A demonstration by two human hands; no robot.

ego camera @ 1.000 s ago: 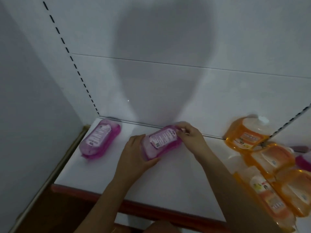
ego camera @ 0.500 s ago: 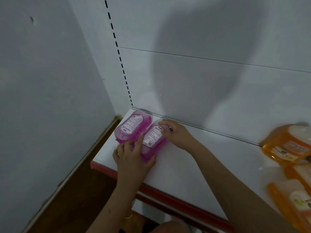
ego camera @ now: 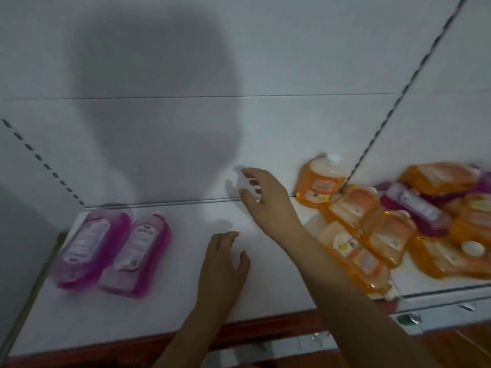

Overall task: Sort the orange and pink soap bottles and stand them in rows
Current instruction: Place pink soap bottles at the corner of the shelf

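lying flat, two pink soap bottles [ego camera: 114, 251] grouped at shelf [ego camera: 186, 301] left end, colour sorted. orange soap bottles [ego camera: 372, 235] heaped right of them. right hand [ego camera: 265, 192] held loosely spread toward heap; left hand [ego camera: 223, 261] relaxed, nothing held.

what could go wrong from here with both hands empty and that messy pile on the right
1. The orange bottles lie heaped and overlapping, one near the shelf's front edge; pulling one out could slide it off.
2. A pink bottle lies wedged among the orange ones, so the right hand may drag its neighbours along.
3. The two sorted pink bottles lie flat rather than standing, so the row may need redoing.
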